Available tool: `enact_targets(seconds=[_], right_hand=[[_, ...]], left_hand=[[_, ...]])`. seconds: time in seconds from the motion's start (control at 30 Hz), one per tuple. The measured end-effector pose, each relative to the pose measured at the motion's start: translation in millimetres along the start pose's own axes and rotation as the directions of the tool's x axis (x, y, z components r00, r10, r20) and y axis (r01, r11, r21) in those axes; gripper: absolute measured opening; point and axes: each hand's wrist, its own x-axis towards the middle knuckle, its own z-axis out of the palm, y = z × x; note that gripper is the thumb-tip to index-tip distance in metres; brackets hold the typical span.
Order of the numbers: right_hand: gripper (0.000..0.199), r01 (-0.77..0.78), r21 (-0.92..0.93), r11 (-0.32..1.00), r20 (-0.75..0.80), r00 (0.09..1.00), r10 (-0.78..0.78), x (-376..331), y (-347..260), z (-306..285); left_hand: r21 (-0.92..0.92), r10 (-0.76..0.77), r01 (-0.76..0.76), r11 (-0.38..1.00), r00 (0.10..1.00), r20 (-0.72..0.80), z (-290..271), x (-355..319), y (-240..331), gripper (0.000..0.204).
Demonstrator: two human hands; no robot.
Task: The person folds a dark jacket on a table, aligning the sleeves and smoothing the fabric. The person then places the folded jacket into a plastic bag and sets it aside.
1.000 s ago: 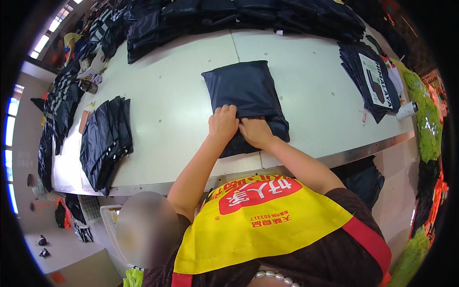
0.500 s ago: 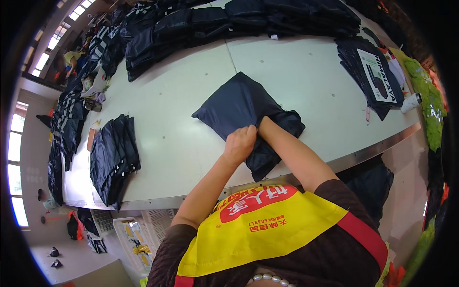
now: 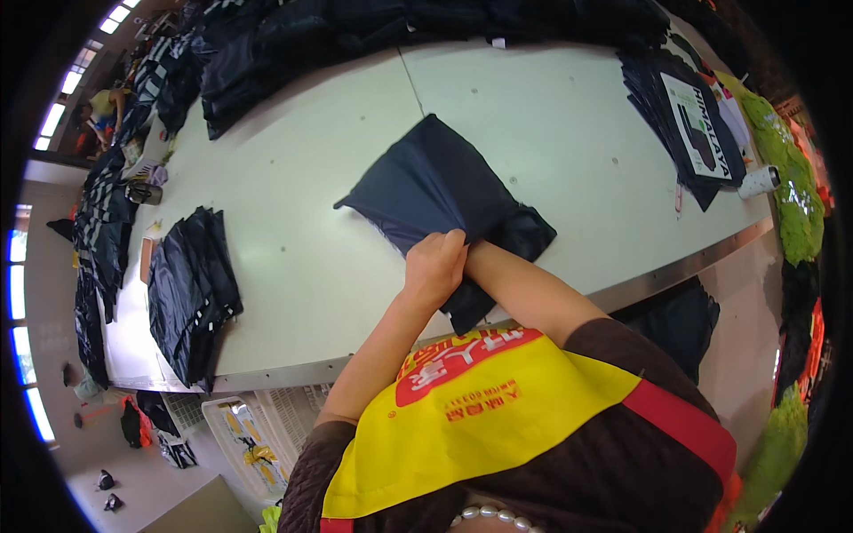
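Over the last second the black pouch (image 3: 426, 173) has swung from square-on to cornerwise, and the right hand, partly visible then, is now hidden past the wrist in its folds, which suggests the inside is being worked. The pouch lies mid-table, its nearest corner close to the front edge of the table (image 3: 293, 160). The left hand (image 3: 436, 266) is closed, fingers curled round a fold; how far open the right is, or what it holds, cannot be told. Counted: one pouch, two hands, one dark stack (image 3: 191, 289) by the left edge, one labelled stack (image 3: 682, 142) and one white spool (image 3: 758, 182) by the right.
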Motion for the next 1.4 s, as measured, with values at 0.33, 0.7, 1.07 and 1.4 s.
enact_targets(seconds=[0.33, 0.7, 1.07, 1.4], right_hand=[[0.037, 0.304, 0.407, 0.861, -0.31, 0.933, -0.182, -20.5, 54.6, 31.3], [0.047, 0.216, 0.05, 0.975, 0.475, 0.854, -0.214, -69.7, 107.9, -17.3], [0.068, 0.509, -0.328, 0.796, 0.071, 0.854, -0.516, -101.4, 54.9, 9.1], [0.063, 0.322, 0.062, 0.945, 0.271, 0.906, -0.326, -52.3, 44.8, -25.0]], left_hand=[[0.168, -0.275, 0.264, 0.95, 0.96, 0.045, -11.8, -49.0, 6.3, 0.057], [0.01, -0.491, 0.496, 0.868, 0.856, 0.161, -4.7, -63.4, -79.9, 0.072], [0.024, -0.188, 0.204, 0.979, 0.938, -0.29, -29.2, -68.3, -41.7, 0.03], [0.469, -0.133, 0.048, 0.882, 0.98, 0.15, 15.4, -110.8, -29.7, 0.029]])
